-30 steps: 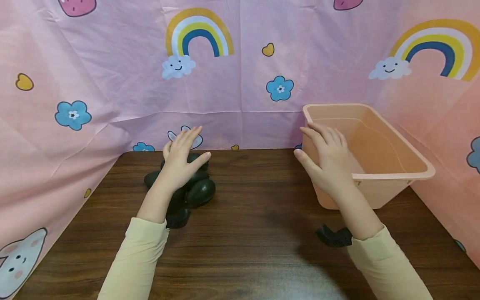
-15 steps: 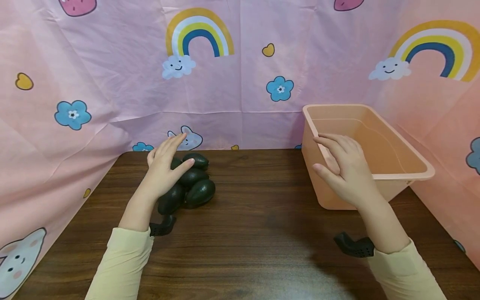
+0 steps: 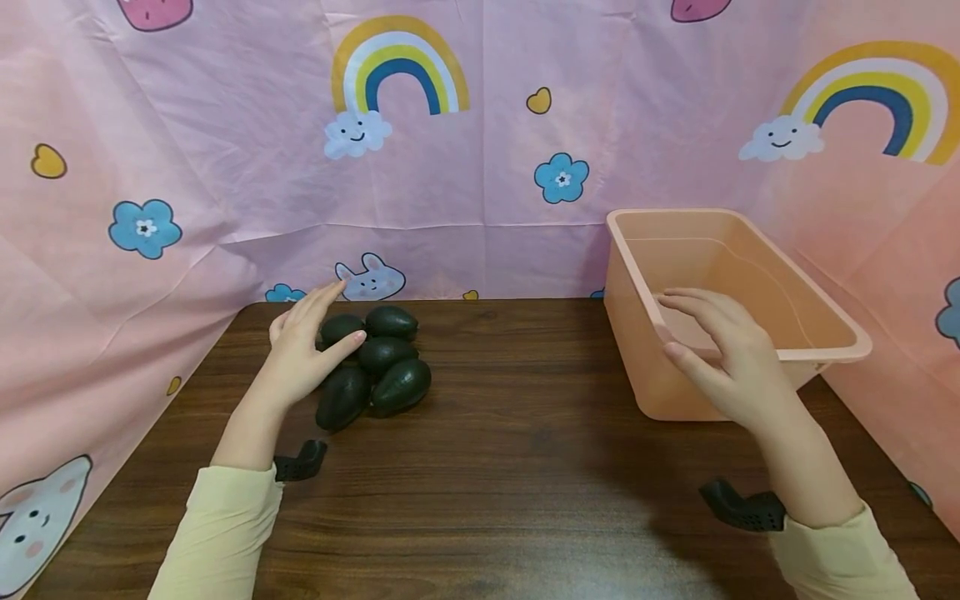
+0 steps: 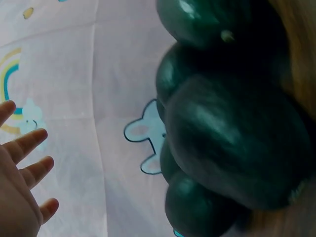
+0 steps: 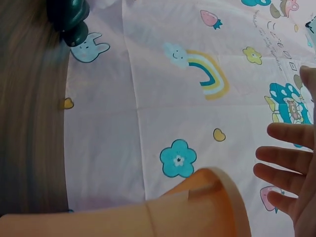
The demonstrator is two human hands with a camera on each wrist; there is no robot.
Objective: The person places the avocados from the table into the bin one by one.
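Several dark green avocados [image 3: 402, 387] lie bunched on the left part of the table, and one avocado [image 4: 232, 138] looms large in the left wrist view. Over their left side hovers my left hand [image 3: 307, 350], fingers extended and thumb apart, overlapping part of the bunch in the head view. My right hand [image 3: 738, 358] is held up in front of the peach plastic bin [image 3: 630, 333], hiding part of its near rim. Its fingers are spread with nothing between them. In the right wrist view the fingers [image 5: 284, 160] appear well apart from the bin's rim.
A brown wooden table [image 3: 510, 467] carries everything. Behind and at both sides hangs a pink cloth [image 3: 247, 150] printed with rainbows and flowers. Black wrist mounts [image 3: 742, 507] stick out below both hands.
Both hands have drawn back toward the body and moved apart, left hand leftward, right hand rightward. More of the avocados now shows. The avocados and the bin have stayed in place.
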